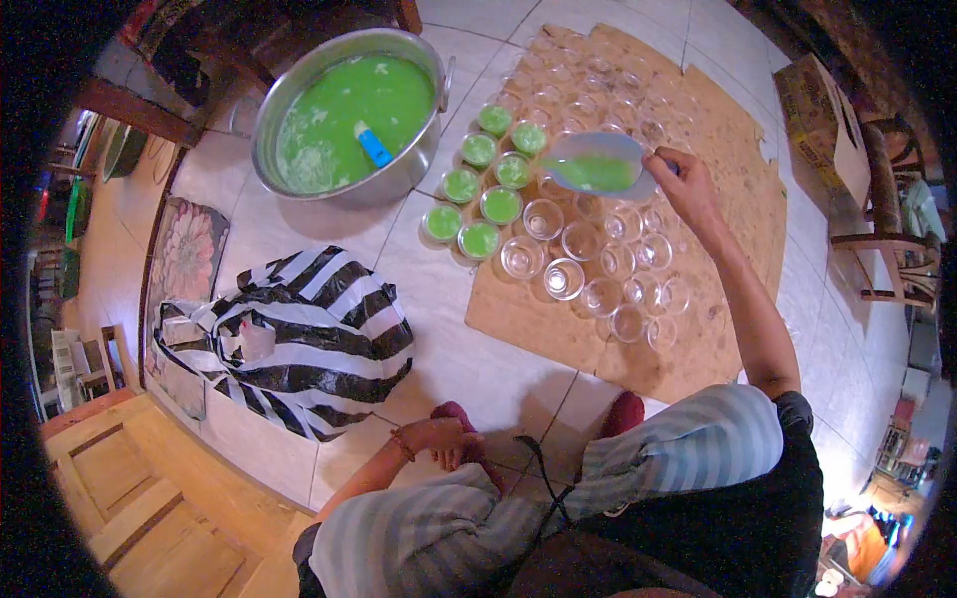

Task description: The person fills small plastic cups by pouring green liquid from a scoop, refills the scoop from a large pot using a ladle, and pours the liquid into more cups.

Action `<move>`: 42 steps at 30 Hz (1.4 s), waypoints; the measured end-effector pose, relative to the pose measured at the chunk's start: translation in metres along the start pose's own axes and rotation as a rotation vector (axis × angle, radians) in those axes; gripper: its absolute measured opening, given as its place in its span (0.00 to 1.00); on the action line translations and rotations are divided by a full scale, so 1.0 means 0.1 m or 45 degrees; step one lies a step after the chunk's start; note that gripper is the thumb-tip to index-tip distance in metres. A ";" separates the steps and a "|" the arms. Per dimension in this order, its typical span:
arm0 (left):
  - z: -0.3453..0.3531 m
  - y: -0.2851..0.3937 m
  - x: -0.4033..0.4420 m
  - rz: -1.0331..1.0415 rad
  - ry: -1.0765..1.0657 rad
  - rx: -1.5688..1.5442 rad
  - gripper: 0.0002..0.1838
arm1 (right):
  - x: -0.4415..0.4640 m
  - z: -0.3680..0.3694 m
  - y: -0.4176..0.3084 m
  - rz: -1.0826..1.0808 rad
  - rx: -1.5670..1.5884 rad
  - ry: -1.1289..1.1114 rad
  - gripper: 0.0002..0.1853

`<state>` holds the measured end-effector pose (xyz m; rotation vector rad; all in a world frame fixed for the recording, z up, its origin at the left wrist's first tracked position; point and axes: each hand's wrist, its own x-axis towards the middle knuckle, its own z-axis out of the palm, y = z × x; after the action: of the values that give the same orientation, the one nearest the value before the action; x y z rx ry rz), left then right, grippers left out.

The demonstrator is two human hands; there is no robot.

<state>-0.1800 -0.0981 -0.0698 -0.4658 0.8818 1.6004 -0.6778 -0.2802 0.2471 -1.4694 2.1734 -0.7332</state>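
My right hand is closed round the handle of a translucent plastic jug, which holds some green liquid. The jug hangs over the cups, its lip pointing left. Just left of it stand several cups filled with green. Around and below it are many clear plastic cups with no green in them. My left hand hangs loosely by my left foot, fingers slightly bent and holding nothing I can see.
A large metal pot of green liquid stands at upper left, a blue-handled utensil inside. A black-and-white striped plastic bag lies nearer me. Brown cardboard lies under most cups. A cardboard box and chair stand right.
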 end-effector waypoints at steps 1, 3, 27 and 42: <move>0.01 0.02 -0.01 -0.024 -0.001 -0.001 0.40 | 0.00 0.00 0.01 -0.009 -0.002 0.005 0.20; 0.01 0.04 -0.04 -0.047 0.015 0.029 0.40 | 0.01 0.00 0.03 -0.028 -0.006 0.016 0.20; 0.38 0.71 -1.18 0.103 0.335 0.114 0.40 | -0.02 0.06 -0.04 -0.100 0.057 0.108 0.19; 0.33 0.70 -1.12 0.047 0.245 0.089 0.40 | 0.08 0.10 0.20 0.071 0.402 0.070 0.15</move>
<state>-0.2157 -0.1483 0.0521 -0.5633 1.0934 1.5707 -0.6887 -0.2836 0.2261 -1.2352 2.0155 -1.0524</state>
